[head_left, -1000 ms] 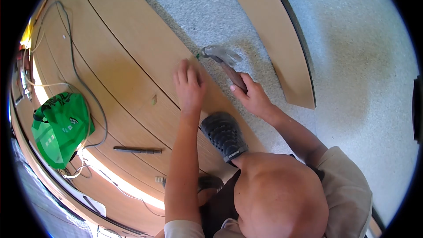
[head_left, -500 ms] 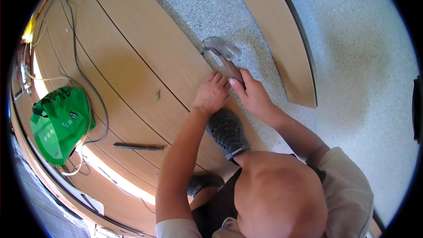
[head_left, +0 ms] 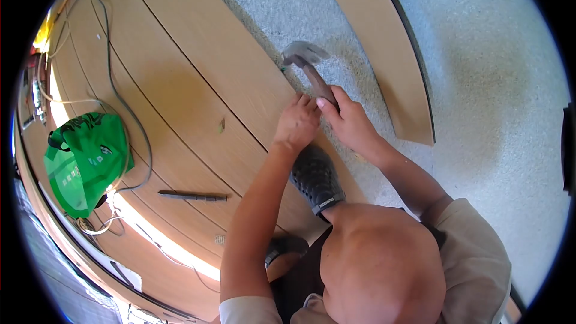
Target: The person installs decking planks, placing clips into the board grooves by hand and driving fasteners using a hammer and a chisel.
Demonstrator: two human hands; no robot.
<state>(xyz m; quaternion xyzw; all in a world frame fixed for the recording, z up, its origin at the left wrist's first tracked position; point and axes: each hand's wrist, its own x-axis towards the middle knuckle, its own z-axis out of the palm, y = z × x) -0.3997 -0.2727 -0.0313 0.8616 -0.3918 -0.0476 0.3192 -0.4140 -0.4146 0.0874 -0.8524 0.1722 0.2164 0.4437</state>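
Note:
A claw hammer [head_left: 318, 81] is held by its handle in my right hand [head_left: 353, 123]. The hammer's grey head lies over the edge of the wooden planks, with its claw above the rough concrete. My left hand [head_left: 298, 121] rests at the edge of the outermost plank [head_left: 240, 66], its fingers bent over the edge just beside the hammer handle. What those fingertips grip, if anything, is hidden. A dark clog-style shoe [head_left: 315, 177] stands on the planks right behind my left hand.
A green bag [head_left: 90, 165] lies on the planks to the left, among a grey cable [head_left: 108, 60] and pale cords. Nearer is a dark pen-like rod [head_left: 192, 195]. A separate board [head_left: 384, 54] lies on the concrete [head_left: 480, 84] to the right.
The hammer head has tipped slightly and shifted a little up and right. My left hand has moved slightly right along with the view, staying at the plank edge.

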